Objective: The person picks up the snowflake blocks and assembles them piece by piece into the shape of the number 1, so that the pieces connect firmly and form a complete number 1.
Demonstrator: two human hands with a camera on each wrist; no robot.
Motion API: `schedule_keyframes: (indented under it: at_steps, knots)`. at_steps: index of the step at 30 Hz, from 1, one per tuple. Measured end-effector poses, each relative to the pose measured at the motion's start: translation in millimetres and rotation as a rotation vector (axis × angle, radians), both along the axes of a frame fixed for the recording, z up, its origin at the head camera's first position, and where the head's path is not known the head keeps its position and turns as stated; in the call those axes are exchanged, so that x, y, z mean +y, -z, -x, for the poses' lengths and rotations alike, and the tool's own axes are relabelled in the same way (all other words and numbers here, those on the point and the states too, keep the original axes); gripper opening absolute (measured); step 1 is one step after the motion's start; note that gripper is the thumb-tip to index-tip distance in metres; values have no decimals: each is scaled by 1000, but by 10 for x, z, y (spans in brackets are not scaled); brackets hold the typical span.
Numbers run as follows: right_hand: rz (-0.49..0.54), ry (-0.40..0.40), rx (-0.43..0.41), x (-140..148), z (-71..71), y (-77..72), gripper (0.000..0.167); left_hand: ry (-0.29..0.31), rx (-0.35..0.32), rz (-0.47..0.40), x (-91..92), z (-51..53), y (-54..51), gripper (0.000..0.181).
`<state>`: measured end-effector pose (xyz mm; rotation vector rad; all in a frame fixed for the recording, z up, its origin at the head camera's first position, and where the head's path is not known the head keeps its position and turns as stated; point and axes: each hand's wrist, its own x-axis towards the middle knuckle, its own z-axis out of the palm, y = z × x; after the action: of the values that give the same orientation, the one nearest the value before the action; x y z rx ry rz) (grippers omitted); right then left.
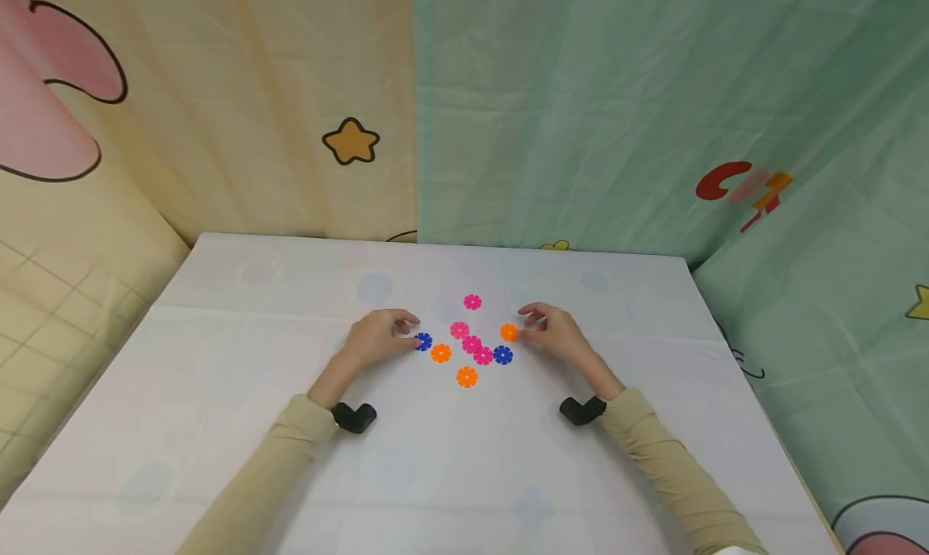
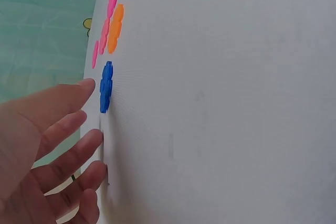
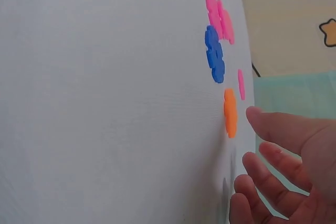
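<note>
Several flat, notched plastic discs shaped like flowers lie on the white table. My left hand [image 1: 377, 339] is beside the leftmost blue disc [image 1: 424, 342], its thumb tip close to the edge and its fingers loosely spread in the left wrist view. Across from it, my right hand [image 1: 557, 334] has its thumb near an orange disc [image 1: 509, 333]; the right wrist view shows relaxed, parted fingers. Whether either thumb touches its disc I cannot tell. Between the hands are a second blue disc [image 1: 503, 355], two more orange discs [image 1: 441, 353] and several pink discs [image 1: 472, 344], some touching.
One pink disc [image 1: 472, 302] lies apart, farther back on the white-covered table [image 1: 464, 474]. Printed curtains [image 1: 595, 119] hang behind the table and along its sides. A black wrist-worn piece [image 1: 356, 418] sits at each sleeve cuff.
</note>
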<state>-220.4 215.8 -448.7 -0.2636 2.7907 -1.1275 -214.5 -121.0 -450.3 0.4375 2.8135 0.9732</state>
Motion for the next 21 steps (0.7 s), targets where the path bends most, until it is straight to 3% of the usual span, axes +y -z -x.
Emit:
schedule_keyframes:
  at_steps: [8, 13, 21]
  knots:
    - [-5, -10, -20, -79, -10, 38, 37, 11, -13, 45, 84, -22, -9, 34]
    - [-48, -16, -19, -111, -4, 47, 32, 0, 25, 99, 129, -20, 26, 31]
    - [-94, -15, -9, -136, 11, 49, 27, -42, 65, 77, 162, -50, 20, 28]
